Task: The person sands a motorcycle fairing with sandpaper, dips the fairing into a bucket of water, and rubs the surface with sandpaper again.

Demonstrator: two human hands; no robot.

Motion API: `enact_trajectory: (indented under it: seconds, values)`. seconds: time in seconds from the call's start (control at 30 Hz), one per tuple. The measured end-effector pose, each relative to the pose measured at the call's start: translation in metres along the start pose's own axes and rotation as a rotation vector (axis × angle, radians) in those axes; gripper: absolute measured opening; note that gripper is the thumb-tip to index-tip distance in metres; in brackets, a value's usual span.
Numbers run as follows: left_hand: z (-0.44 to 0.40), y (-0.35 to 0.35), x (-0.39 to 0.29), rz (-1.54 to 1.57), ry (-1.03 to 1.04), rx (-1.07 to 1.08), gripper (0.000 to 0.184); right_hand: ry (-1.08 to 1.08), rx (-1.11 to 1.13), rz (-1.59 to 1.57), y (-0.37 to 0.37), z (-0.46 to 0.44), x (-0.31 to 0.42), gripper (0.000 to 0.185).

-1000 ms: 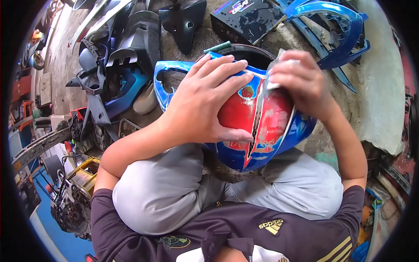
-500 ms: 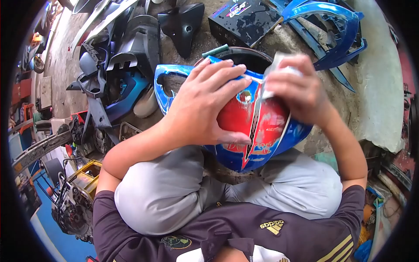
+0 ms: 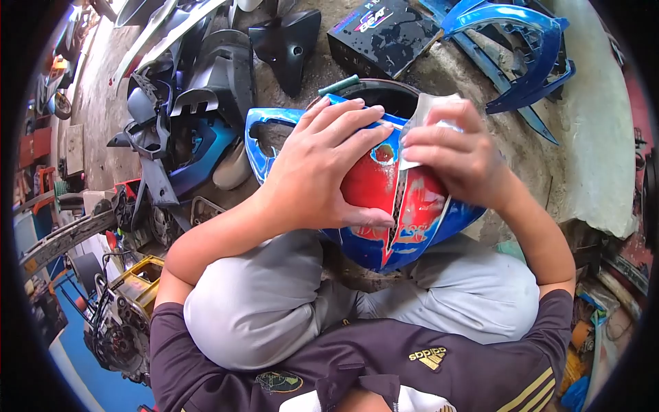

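A glossy blue and red fairing piece [image 3: 367,184] with worn patches lies above my crossed legs. My left hand [image 3: 329,165] rests over its left part, fingers spread and thumb lying across the red area. In my right hand [image 3: 456,147] is a pale grey sheet [image 3: 429,110], pinched and pressed on the upper right of the red surface. Behind the fairing, a dark round basin [image 3: 388,93] shows its rim, with a green stick-like object [image 3: 338,85] at its edge.
Black and grey plastic panels [image 3: 220,75] lie at the upper left, and a black box [image 3: 384,34] stands at the top. A blue frame-like fairing [image 3: 542,69] is at the upper right. An engine part [image 3: 120,336] and yellow crate [image 3: 141,281] are at the lower left.
My right hand has moved slightly left and down over the fairing with the grey sheet. My left hand keeps its place on the piece.
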State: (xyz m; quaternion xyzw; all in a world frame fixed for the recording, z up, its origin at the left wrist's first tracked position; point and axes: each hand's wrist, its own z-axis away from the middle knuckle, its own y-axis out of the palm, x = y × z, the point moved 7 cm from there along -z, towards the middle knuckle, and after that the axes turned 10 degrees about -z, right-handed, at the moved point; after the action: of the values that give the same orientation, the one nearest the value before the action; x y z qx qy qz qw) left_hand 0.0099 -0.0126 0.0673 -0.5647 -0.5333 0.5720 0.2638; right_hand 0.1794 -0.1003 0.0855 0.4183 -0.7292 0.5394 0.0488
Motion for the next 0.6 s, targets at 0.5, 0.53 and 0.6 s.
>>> enact_trajectory:
  seconds: [0.5,0.53,0.6]
  values:
    - [0.002,0.001,0.002,0.012,0.005,-0.012,0.108,0.018,-0.003,0.059,-0.004,0.007,-0.024,0.028]
    - [0.002,0.001,0.001,0.013,0.006,-0.013,0.108,0.034,-0.033,0.092,-0.01,0.007,-0.034,0.028]
    - [-0.003,-0.001,0.002,-0.002,0.012,-0.016,0.108,0.008,-0.011,0.018,-0.005,0.009,-0.007,0.025]
